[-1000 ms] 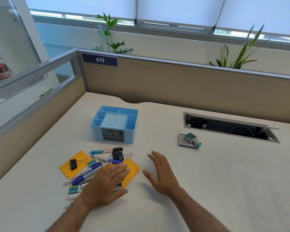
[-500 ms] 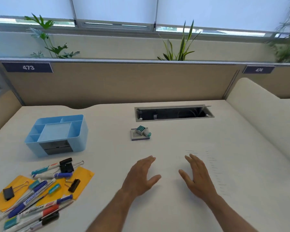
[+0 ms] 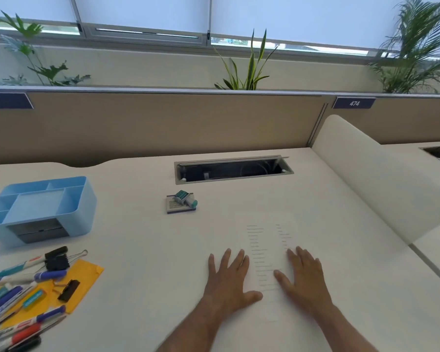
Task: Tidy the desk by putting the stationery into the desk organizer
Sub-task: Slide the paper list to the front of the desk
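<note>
The light blue desk organizer stands at the left of the desk, its compartments holding nothing I can see. In front of it, at the lower left, several markers and black binder clips lie over yellow sticky notes. A small teal stamp on a dark pad sits mid-desk. My left hand and my right hand lie flat and open on a printed sheet of paper, one at each side. Neither hand holds anything.
An open cable slot is cut into the desk behind the stamp. A beige partition runs along the back, and a rounded white divider borders the right side. Plants stand behind the partition.
The view has swung right, away from the stationery pile. Both hands left the markers and moved right onto the printed sheet, where they now rest flat.
</note>
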A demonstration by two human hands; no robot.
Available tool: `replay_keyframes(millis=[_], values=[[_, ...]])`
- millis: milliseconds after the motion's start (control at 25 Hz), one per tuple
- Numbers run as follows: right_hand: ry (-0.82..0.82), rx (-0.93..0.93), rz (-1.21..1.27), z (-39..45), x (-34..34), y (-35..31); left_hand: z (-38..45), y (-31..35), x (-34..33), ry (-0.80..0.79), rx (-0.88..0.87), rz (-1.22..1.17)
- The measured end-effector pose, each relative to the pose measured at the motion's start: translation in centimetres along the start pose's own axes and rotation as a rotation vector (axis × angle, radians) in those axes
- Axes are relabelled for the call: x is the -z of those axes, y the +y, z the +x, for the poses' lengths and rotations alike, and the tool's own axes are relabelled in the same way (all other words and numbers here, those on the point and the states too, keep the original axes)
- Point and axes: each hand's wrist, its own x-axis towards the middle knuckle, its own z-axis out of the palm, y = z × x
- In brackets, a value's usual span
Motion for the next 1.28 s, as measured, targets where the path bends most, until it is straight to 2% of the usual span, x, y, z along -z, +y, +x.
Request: replay_keyframes(millis=[440,680,880,1280], values=[[0.020,0.121,-0.019,-0.6,-2.1,-8.9,-5.9,-8.9,0.4,0.074,0.109,0.031],[0.042,0.296,0.002,-1.1,-3.5,-13.3,-10.2,-13.8,1.0,0.099,0.171,0.011],[0.089,0.398,0.040,-1.1,-3.3,-14.5,-13.1,-16.9,1.1,0.104,0.171,-0.048],[0.097,0.447,-0.017,-1.4,-3.6,-14.0,-14.8,-18.4,0.9,0.110,0.136,-0.057]])
